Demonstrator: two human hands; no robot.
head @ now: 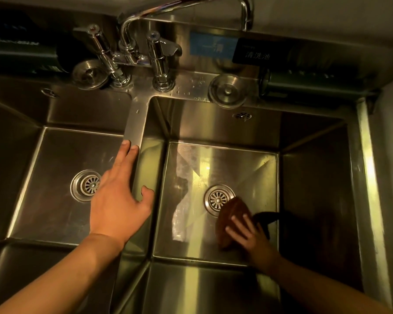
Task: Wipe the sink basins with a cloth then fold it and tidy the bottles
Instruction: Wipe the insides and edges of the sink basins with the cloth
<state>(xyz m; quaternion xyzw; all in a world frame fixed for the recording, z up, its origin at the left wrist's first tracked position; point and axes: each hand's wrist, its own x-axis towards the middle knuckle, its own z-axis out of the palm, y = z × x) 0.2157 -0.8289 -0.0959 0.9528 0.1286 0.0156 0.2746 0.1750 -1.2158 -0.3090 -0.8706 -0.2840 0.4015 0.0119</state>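
Observation:
Two steel sink basins lie below me, the left basin (55, 159) and the right basin (236, 164). My right hand (247, 234) presses a folded brown cloth (233, 211) flat against the floor of the right basin, just beside its round drain (218, 199). A wet smear shows on the basin floor to the left of the drain. My left hand (120, 193) rests open on the narrow steel divider (135, 123) between the basins, fingers pointing away from me. A dark bottle (288, 85) lies on the back ledge at the right.
A chrome tap (132, 41) with two handles stands on the back ledge, its spout arching over the right basin. Two loose drain plugs (89, 74) (227, 90) sit on the ledge. A dark container (21, 55) is at the back left. The left basin's drain (86, 184) is uncovered.

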